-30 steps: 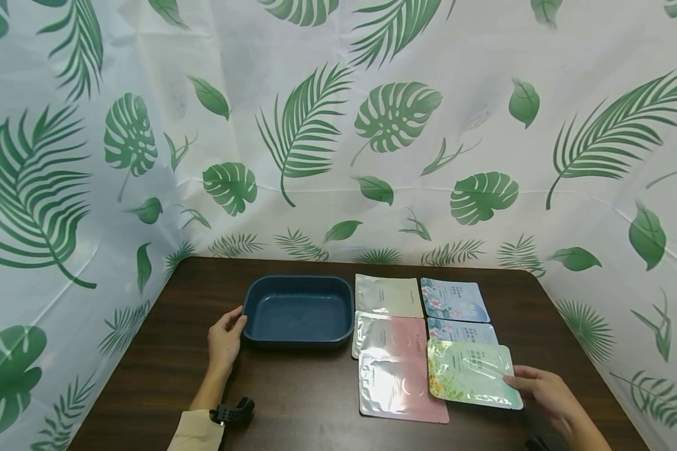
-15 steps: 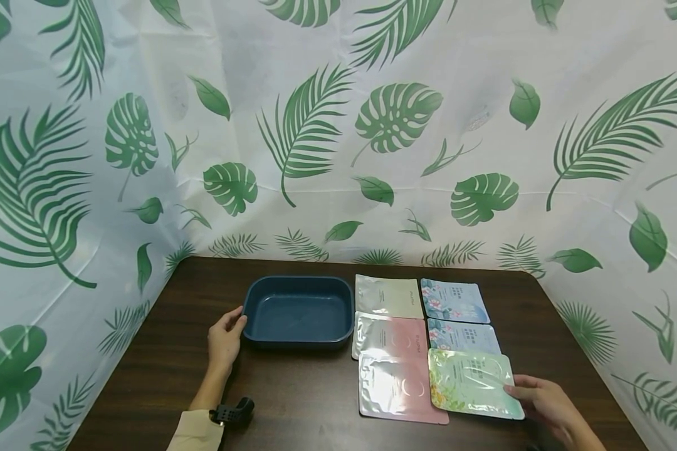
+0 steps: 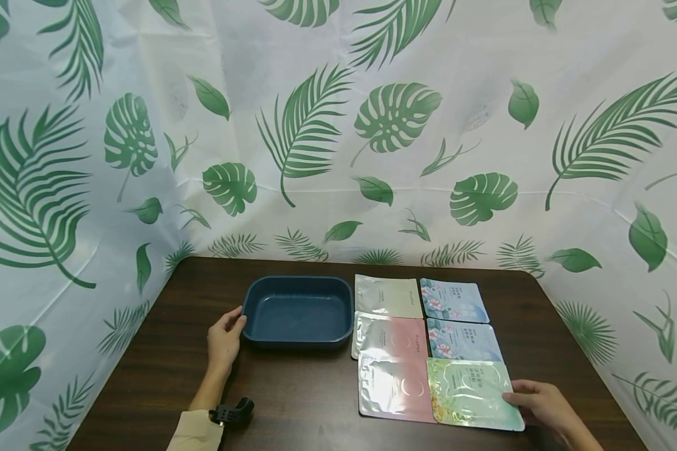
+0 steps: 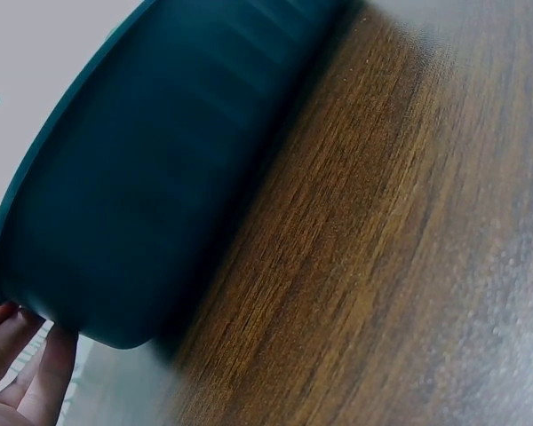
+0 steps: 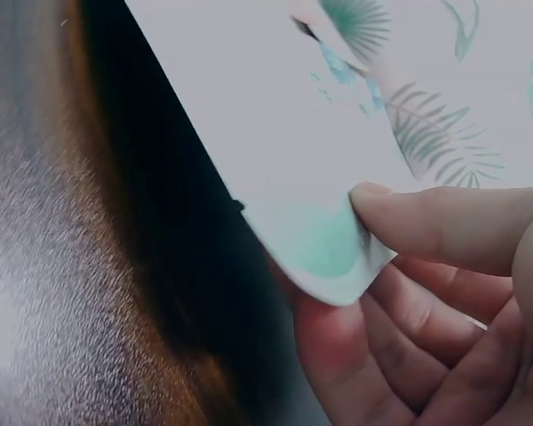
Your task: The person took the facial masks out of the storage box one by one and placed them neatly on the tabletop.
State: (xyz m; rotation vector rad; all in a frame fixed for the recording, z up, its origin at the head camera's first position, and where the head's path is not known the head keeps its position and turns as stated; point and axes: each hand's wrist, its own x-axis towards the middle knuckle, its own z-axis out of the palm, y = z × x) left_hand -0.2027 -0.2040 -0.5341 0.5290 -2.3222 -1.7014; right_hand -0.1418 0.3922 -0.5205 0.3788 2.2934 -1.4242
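At the left end of the dark blue plastic bin (image 3: 299, 313), my left hand (image 3: 224, 338) grips the rim. The left wrist view shows the fingers (image 4: 58, 373) against the bin's outer corner. My right hand (image 3: 547, 407) pinches the right edge of a green sheet mask packet (image 3: 474, 394) between thumb and fingers; the right wrist view shows its corner (image 5: 324, 240) lifted a little. The green packet lies beside a pink sheet mask packet (image 3: 395, 388). Behind it is a blue floral packet (image 3: 465, 341).
A second pink packet (image 3: 392, 335), a cream packet (image 3: 386, 297) and another blue floral packet (image 3: 454, 300) complete two columns right of the bin. All lie on a dark wooden table (image 3: 304, 401). A leaf-printed curtain (image 3: 338, 150) rises behind it.
My right hand has drawn the green packet toward me and lowered it, uncovering more of the blue packet behind. The left hand and the bin have not moved.
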